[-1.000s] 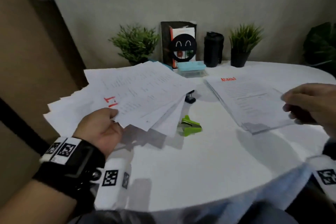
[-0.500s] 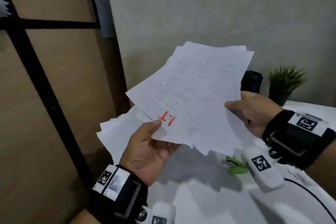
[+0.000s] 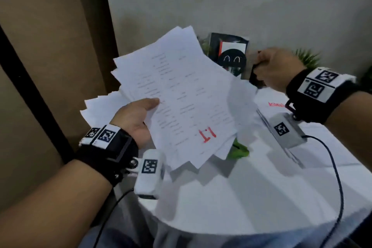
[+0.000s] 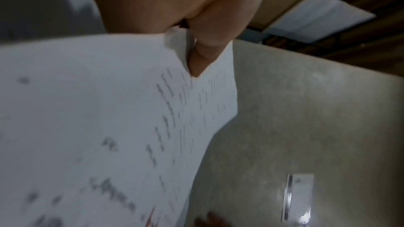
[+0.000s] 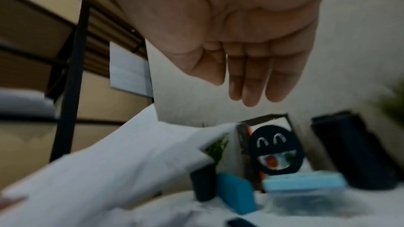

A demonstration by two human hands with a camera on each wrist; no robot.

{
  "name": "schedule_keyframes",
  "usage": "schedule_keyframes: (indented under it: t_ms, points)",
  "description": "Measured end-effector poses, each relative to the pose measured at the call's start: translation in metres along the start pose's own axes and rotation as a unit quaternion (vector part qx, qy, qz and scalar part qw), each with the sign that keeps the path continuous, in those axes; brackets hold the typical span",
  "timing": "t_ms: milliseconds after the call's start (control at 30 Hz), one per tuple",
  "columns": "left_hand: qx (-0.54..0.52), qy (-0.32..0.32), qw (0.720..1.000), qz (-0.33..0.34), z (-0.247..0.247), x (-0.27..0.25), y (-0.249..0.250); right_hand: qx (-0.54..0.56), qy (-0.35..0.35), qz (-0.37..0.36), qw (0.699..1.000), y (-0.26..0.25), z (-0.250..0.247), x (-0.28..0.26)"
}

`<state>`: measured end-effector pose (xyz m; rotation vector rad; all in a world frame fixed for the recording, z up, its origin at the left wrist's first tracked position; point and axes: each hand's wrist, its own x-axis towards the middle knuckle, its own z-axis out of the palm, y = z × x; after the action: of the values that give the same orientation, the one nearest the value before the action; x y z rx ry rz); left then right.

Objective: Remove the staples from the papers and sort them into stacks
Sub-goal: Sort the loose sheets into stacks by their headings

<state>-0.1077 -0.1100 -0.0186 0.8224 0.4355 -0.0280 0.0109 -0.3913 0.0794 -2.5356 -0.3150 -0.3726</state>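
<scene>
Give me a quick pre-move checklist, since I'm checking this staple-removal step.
1. Left hand grips the fanned white paper sheaf marked with red "1.1": ok.
2. Right hand free of paper: ok, fingers loose.
3. Green plastic staple remover reachable on the white round table: ok, partly under the sheaf.
4. Staple located: cannot tell.
5. Flat paper stack with red heading ready on the table: ok.

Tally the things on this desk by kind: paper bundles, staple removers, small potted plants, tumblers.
Paper bundles: 2, the fanned sheaf held in the left hand and the flat stack on the table
Green staple remover: 1, half hidden under the sheaf
Small potted plants: 2
Black tumbler: 1
Total: 6
</scene>
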Motion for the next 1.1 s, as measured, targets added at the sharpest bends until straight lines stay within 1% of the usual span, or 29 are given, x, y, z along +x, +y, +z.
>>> schedule_keyframes:
  t_ms: [33, 67, 100, 133, 167, 200, 233, 267, 333, 400, 500, 533, 567, 600, 633, 667, 700, 733, 767, 800, 867, 900, 967, 1033, 1100]
  points:
    - [-0.024, 0.013, 0.999, -0.02, -0.004, 0.0, -0.004, -0.119, -0.014, -0.007, 0.993, 0.005, -0.002, -0.006]
    - [-0.042, 0.026, 0.998, -0.033, -0.006, -0.001, -0.008, -0.229, -0.076, -0.02, 0.97, 0.009, -0.002, -0.015]
    - [-0.057, 0.036, 0.997, -0.037, -0.008, -0.001, -0.013, -0.307, -0.164, -0.035, 0.937, 0.013, 0.003, -0.025]
    - [-0.066, 0.051, 0.996, -0.037, -0.01, -0.001, -0.02, -0.341, -0.259, -0.048, 0.903, 0.016, 0.011, -0.04]
    - [-0.073, 0.063, 0.995, -0.034, -0.01, -0.001, -0.026, -0.327, -0.34, -0.05, 0.881, 0.018, 0.021, -0.056]
    - [-0.08, 0.075, 0.993, -0.033, -0.01, 0.0, -0.033, -0.289, -0.401, -0.048, 0.868, 0.019, 0.032, -0.07]
    - [-0.087, 0.083, 0.992, -0.033, -0.012, 0.002, -0.039, -0.258, -0.431, -0.06, 0.862, 0.021, 0.043, -0.083]
    - [-0.094, 0.093, 0.991, -0.035, -0.013, 0.004, -0.045, -0.259, -0.431, -0.078, 0.861, 0.023, 0.053, -0.092]
    - [-0.097, 0.106, 0.989, -0.029, -0.017, 0.008, -0.052, -0.272, -0.384, -0.113, 0.875, 0.027, 0.069, -0.102]
    - [-0.082, 0.103, 0.991, -0.026, -0.019, 0.007, -0.055, -0.25, -0.349, -0.116, 0.896, 0.031, 0.072, -0.101]
    - [-0.042, 0.088, 0.995, -0.002, -0.021, 0.009, -0.057, -0.251, -0.323, -0.105, 0.906, 0.04, 0.063, -0.09]
    - [-0.03, 0.085, 0.996, 0.008, -0.02, 0.01, -0.058, -0.245, -0.305, -0.1, 0.915, 0.043, 0.057, -0.087]
    - [-0.025, 0.08, 0.996, 0.014, -0.021, 0.013, -0.06, -0.209, -0.28, -0.078, 0.934, 0.045, 0.05, -0.083]
    - [-0.022, 0.076, 0.997, 0.016, -0.02, 0.013, -0.06, -0.132, -0.252, -0.037, 0.958, 0.046, 0.043, -0.079]
    - [-0.018, 0.076, 0.997, 0.014, -0.019, 0.012, -0.06, -0.026, -0.225, 0.012, 0.974, 0.045, 0.038, -0.077]
    - [-0.009, 0.086, 0.996, 0.007, -0.02, 0.012, -0.06, 0.074, -0.211, 0.048, 0.973, 0.041, 0.034, -0.075]
    - [-0.008, 0.096, 0.995, 0.0, -0.019, 0.01, -0.06, 0.149, -0.211, 0.069, 0.964, 0.035, 0.033, -0.073]
    - [-0.007, 0.104, 0.995, -0.003, -0.018, 0.007, -0.06, 0.192, -0.222, 0.074, 0.953, 0.026, 0.035, -0.073]
    - [-0.003, 0.103, 0.995, -0.003, -0.017, 0.005, -0.06, 0.207, -0.243, 0.063, 0.946, 0.016, 0.039, -0.074]
    - [0.002, 0.099, 0.995, -0.002, -0.015, 0.003, -0.06, 0.183, -0.262, 0.038, 0.947, 0.004, 0.047, -0.074]
    - [0.004, 0.101, 0.995, 0.003, -0.013, 0.002, -0.059, 0.057, -0.29, -0.044, 0.954, -0.022, 0.066, -0.074]
    - [-0.001, 0.105, 0.994, 0.006, -0.013, 0.002, -0.058, -0.02, -0.299, -0.089, 0.95, -0.034, 0.076, -0.073]
    - [-0.012, 0.119, 0.993, 0.008, -0.013, 0.005, -0.055, -0.154, -0.302, -0.159, 0.927, -0.056, 0.097, -0.069]
    - [-0.011, 0.129, 0.992, 0.009, -0.013, 0.006, -0.054, -0.2, -0.294, -0.192, 0.915, -0.072, 0.113, -0.064]
    - [0.002, 0.132, 0.991, 0.007, -0.013, 0.008, -0.054, -0.193, -0.285, -0.202, 0.917, -0.082, 0.122, -0.058]
